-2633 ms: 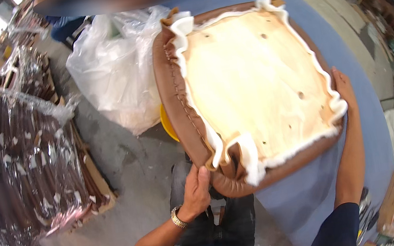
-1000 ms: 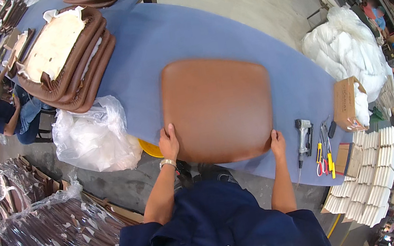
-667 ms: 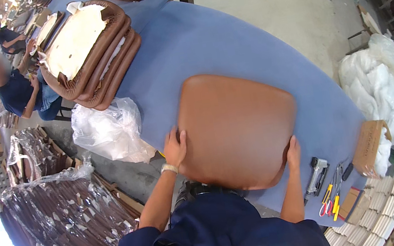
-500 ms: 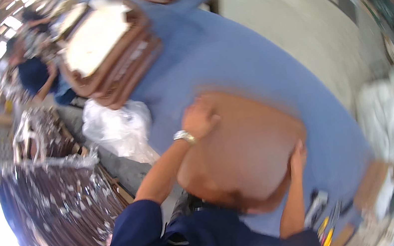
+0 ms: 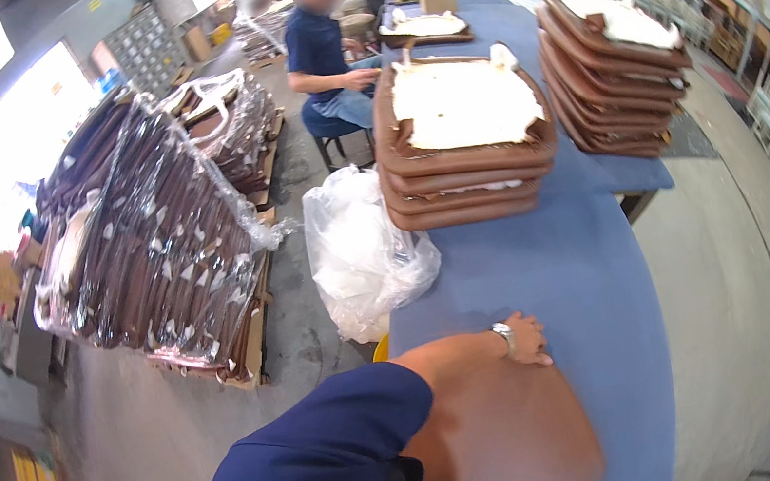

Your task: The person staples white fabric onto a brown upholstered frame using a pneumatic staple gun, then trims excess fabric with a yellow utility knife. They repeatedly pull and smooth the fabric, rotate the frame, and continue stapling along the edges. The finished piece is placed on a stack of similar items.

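Observation:
A brown, smooth, leather-like seat cushion lies on the blue-covered table, close in front of me. My left hand, a metal watch at its wrist, rests on the cushion's far edge. Its fingers are stretched out, and nothing is held in them. My right hand is out of view. Farther along the table stands a stack of brown cushions, the top one turned with its white underside upward.
A taller stack of brown cushions stands at the back right. White plastic bags hang beside the table's left edge. Plastic-wrapped brown pieces fill a pallet at left. A co-worker sits beyond the bags; another person stands farther back.
My view has swung up and left toward the far end of the table. My left hand stays on the cushion's far edge; my right hand, earlier at its right side, has left the view.

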Demonstrator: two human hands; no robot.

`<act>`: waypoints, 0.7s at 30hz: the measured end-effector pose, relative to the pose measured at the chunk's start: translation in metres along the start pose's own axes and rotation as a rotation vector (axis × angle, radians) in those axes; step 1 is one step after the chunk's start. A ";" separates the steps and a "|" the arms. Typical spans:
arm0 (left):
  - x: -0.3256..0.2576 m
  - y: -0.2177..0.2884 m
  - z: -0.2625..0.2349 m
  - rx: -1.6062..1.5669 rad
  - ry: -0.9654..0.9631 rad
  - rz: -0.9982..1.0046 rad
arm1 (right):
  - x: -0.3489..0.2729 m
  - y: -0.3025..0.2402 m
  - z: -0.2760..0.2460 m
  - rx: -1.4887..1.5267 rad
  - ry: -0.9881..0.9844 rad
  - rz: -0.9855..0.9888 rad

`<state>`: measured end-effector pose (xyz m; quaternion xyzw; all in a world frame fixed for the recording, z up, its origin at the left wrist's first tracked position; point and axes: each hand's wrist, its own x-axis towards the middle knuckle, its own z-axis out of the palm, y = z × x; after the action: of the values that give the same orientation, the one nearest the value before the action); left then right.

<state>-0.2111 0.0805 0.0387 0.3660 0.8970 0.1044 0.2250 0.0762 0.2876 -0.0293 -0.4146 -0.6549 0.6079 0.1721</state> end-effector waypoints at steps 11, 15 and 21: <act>-0.058 0.050 -0.125 0.034 -0.080 0.280 | -0.029 -0.086 0.087 0.056 -0.078 -0.154; -0.104 0.006 -0.163 -0.142 0.168 0.395 | -0.049 -0.126 0.108 0.129 -0.030 -0.268; -0.183 -0.087 -0.238 -0.826 0.662 0.319 | -0.086 -0.210 0.139 0.273 0.137 -0.496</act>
<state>-0.2629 -0.1150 0.2763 0.3264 0.7376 0.5899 0.0375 -0.0442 0.1492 0.1634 -0.2550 -0.6351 0.6003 0.4137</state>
